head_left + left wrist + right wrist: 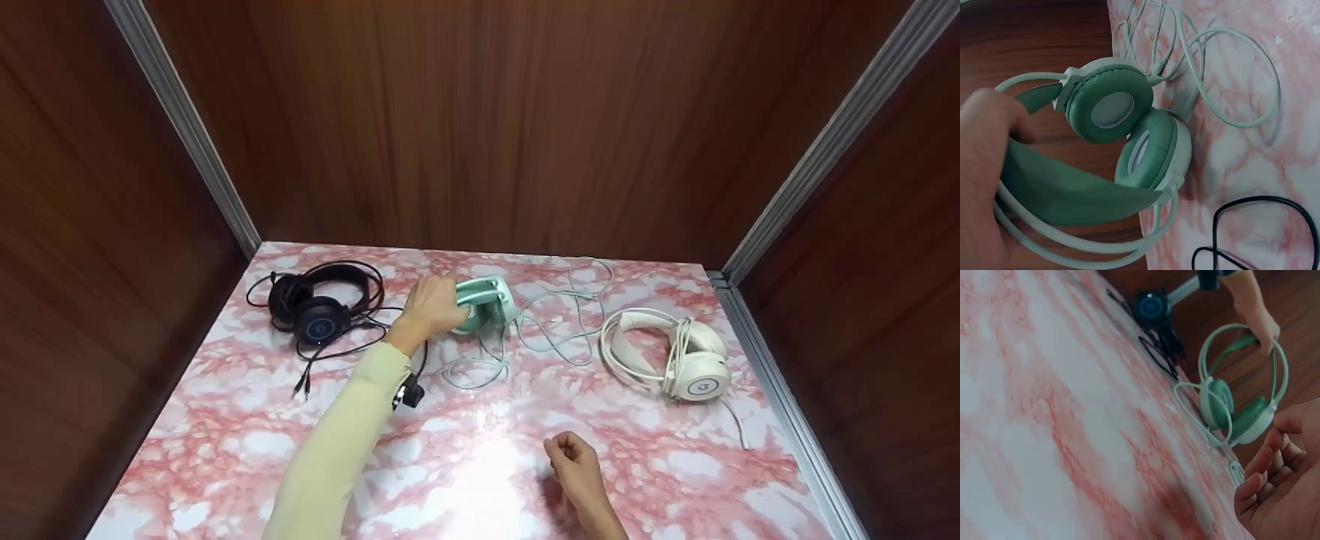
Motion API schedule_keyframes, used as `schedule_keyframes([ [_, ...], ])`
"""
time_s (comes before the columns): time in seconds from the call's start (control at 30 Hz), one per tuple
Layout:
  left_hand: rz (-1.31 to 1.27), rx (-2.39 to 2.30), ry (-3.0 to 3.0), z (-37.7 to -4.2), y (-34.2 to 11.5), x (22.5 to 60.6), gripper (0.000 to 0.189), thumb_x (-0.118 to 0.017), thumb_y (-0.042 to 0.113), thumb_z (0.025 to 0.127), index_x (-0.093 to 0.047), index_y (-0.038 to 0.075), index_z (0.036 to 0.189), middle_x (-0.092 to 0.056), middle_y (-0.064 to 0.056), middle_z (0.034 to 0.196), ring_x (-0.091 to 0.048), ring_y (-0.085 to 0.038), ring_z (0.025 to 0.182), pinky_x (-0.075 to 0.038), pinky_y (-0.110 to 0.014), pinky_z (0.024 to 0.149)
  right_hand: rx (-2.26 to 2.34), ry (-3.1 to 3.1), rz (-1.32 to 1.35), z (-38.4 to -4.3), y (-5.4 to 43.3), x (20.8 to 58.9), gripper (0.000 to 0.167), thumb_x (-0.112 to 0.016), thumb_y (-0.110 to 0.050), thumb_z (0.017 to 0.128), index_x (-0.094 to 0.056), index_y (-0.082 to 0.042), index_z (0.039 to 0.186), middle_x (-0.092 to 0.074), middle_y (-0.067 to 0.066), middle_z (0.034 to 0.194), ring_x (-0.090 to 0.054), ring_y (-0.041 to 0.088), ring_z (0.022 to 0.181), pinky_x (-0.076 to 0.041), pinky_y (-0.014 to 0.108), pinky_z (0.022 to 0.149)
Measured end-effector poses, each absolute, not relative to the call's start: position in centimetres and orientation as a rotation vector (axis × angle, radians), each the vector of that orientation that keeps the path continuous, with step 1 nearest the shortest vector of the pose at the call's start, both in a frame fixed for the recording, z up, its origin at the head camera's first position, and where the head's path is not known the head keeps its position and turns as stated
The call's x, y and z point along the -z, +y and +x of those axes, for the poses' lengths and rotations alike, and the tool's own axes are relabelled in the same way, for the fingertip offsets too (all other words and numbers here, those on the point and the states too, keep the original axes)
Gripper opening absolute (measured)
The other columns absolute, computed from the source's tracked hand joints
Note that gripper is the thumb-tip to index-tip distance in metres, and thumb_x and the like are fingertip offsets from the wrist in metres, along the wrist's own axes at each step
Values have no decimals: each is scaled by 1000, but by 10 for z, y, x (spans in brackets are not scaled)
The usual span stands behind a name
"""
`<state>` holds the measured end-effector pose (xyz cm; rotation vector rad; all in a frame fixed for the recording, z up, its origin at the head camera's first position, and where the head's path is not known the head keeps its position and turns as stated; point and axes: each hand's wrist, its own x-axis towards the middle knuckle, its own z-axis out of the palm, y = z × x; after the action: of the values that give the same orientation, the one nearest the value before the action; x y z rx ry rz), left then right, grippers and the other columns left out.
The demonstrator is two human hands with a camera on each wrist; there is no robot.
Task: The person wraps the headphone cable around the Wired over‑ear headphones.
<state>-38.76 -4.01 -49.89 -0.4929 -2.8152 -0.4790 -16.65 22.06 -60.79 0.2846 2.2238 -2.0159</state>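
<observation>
My left hand (pixel 433 306) grips the headband of the green headphones (pixel 1109 104) at the middle of the table. In the left wrist view the fingers wrap the green inner strap and the pale outer bands. Both padded ear cups hang below the band, close together near the tabletop. A thin pale green cable (pixel 559 345) trails from them in loops to the right. My right hand (pixel 577 469) is near the front of the table, fingers loosely curled with nothing in them. In the right wrist view its fingertips (pixel 1252 486) show, with the green headphones beyond.
Black headphones (pixel 321 319) with tangled cables lie at the left. White headphones (pixel 701 375), their cord wound round the band, lie at the right. The marbled pink table (pixel 247 465) is enclosed by brown wooden panels (pixel 480 135) at the back and sides.
</observation>
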Motion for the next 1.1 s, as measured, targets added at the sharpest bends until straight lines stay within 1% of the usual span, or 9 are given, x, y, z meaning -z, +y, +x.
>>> schedule_keyframes([
  [0.17, -414, 836, -2720, -378, -44, 505, 32, -70, 34, 74, -62, 11, 95, -59, -2, 76, -57, -23, 71, -47, -37, 63, 2004, 2220, 351, -164, 224, 609, 17, -57, -18, 98, -54, -3, 91, -45, 0, 68, -39, 11, 58, -37, 23, 52],
  [0.33, -274, 1172, -2527, -357, -43, 510, 32, -74, 26, 73, -64, 9, 98, -62, -3, 81, -58, -22, 76, -48, -38, 69, 2047, 2246, 352, -166, 224, 609, 17, -59, -16, 97, -55, -2, 88, -46, 1, 66, -40, 11, 56, -36, 23, 50],
  [0.47, -208, 1347, -2375, -333, -44, 509, 22, -73, 19, 73, -63, 8, 90, -60, -1, 74, -58, -22, 68, -48, -36, 63, 2078, 2278, 315, -170, 222, 608, 17, -60, -14, 96, -56, -1, 87, -48, 2, 67, -41, 11, 56, -36, 21, 49],
  [0.53, -184, 1525, -2265, -321, -46, 507, 16, -73, 13, 75, -63, 6, 86, -59, -2, 69, -60, -27, 62, -49, -33, 57, 2090, 2298, 312, -170, 222, 607, 17, -61, -14, 96, -56, -1, 87, -48, 3, 68, -41, 11, 55, -35, 21, 48],
  [0.63, -172, 1860, -2054, -304, -49, 506, 11, -70, 4, 79, -65, 0, 87, -63, -5, 70, -65, -31, 61, -55, -30, 56, 2106, 2354, 311, -171, 223, 606, 17, -61, -14, 96, -57, 0, 88, -48, 4, 69, -42, 12, 55, -36, 22, 49],
  [0.77, -155, 2233, -1815, -284, -55, 511, 9, -61, -2, 86, -64, -7, 93, -66, -10, 81, -69, -28, 74, -57, -36, 73, 2087, 2476, 349, -172, 225, 605, 14, -60, -14, 96, -61, 1, 97, -53, 6, 78, -46, 14, 60, -40, 23, 51],
  [0.83, -147, 2346, -1739, -274, -60, 517, 6, -56, -1, 89, -60, -5, 89, -62, -10, 77, -69, -26, 76, -57, -39, 76, 2061, 2534, 353, -174, 225, 605, 17, -60, -14, 96, -61, 0, 105, -57, 9, 90, -51, 16, 68, -45, 25, 54],
  [0.97, -187, 2463, -1613, -257, -69, 530, 17, -48, 3, 94, -51, 4, 77, -50, -6, 60, -63, -20, 56, -56, -35, 59, 2012, 2651, 311, -178, 225, 600, 31, -62, -16, 95, -57, -1, 121, -55, 14, 117, -54, 22, 85, -51, 30, 61],
  [1.1, -299, 2550, -1460, -245, -77, 539, 25, -44, 8, 98, -46, 7, 73, -42, 0, 49, -52, -13, 39, -44, -23, 39, 1934, 2934, 201, -187, 227, 586, 46, -69, -14, 89, -51, -3, 129, -48, 16, 127, -51, 25, 98, -48, 36, 73],
])
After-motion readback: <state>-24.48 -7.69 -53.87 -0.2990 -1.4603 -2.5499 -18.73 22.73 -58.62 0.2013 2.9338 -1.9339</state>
